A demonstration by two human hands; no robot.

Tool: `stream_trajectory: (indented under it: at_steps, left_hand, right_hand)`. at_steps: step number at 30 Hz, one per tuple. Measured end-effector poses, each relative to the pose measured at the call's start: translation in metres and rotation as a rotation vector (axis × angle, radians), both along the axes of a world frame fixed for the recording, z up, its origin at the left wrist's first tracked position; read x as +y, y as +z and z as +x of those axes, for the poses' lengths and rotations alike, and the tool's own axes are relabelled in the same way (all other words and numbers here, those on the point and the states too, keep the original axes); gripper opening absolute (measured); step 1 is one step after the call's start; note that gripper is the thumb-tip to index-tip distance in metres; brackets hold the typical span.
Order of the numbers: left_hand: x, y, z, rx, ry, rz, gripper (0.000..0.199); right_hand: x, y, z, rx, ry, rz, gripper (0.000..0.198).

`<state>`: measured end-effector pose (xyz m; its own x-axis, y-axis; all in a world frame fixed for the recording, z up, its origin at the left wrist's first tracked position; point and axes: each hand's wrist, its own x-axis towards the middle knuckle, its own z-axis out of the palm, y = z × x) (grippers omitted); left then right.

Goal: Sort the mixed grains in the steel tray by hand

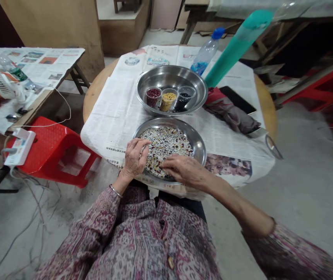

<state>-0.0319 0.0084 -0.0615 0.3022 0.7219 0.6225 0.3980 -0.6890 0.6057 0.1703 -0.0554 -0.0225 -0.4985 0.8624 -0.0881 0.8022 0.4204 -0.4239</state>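
Note:
A round steel tray [203, 153] near the table's front edge holds a spread layer of white grains mixed with red, yellow and black beans [169, 142]. My left hand [136, 156] is at the tray's left rim, fingers curled in toward the thumb; anything in them is hidden. Over the front part of the mix, my right hand [185, 170] has its fingertips pressed together down at the beans. Behind the tray, a steel basin [170, 72] holds a cup of red beans [153, 96], a cup of yellow beans [168, 100] and a cup of black beans [184, 98].
Newspaper [111, 112] covers the round table. A bottle with a blue cap [205, 52], a long green tube [238, 48], a folded umbrella [232, 112] and a dark phone [238, 99] lie or stand at right. A red stool [52, 151] with a power strip [20, 147] stands left.

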Motion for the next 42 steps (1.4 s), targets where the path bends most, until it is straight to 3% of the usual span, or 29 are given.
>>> stream_trajectory:
  at_steps: [4,8,10,14,21,25,28,31,37,40,42]
  left_hand:
    - [0.001,0.000,-0.001,0.004,-0.001,-0.008,0.018]
    - [0.002,-0.001,-0.002,-0.017,-0.008,0.010,0.017]
    - [0.002,-0.001,-0.002,-0.019,-0.010,0.020,0.017]
    - [0.001,0.000,-0.001,0.006,0.000,0.006,0.019]
    - [0.000,0.000,0.000,-0.003,0.002,-0.035,0.020]
    - [0.000,-0.002,-0.001,-0.002,0.007,-0.064,0.023]
    - [0.000,-0.003,0.000,0.001,0.007,-0.074,0.023]
    - [0.000,-0.004,0.000,-0.002,0.006,-0.070,0.022]
    - [0.000,-0.002,0.001,-0.019,0.001,-0.031,0.021]
    - [0.000,0.000,0.000,-0.016,-0.003,-0.024,0.020]
    - [0.000,0.000,0.000,-0.001,0.004,-0.029,0.020]
  right_hand:
    - [0.022,-0.006,-0.001,-0.006,-0.297,0.228,0.027]
    - [0.041,-0.014,-0.002,-0.059,-0.479,0.287,0.039]
    - [0.047,-0.021,-0.009,-0.054,-0.457,0.271,0.046]
    - [0.057,-0.029,-0.029,0.092,-0.364,0.215,0.023]
    - [0.046,-0.008,-0.048,0.415,-0.320,-0.019,0.019]
    - [0.025,-0.010,-0.057,0.372,-0.126,-0.016,0.021]
    - [0.020,-0.020,-0.053,0.233,-0.051,0.090,0.020]
    - [0.027,-0.026,-0.032,0.110,-0.121,0.193,0.024]
    - [0.046,-0.022,0.000,-0.011,-0.497,0.351,0.028]
    - [0.053,-0.024,-0.013,0.012,-0.465,0.337,0.036]
    - [0.058,-0.026,-0.026,0.039,-0.393,0.286,0.032]
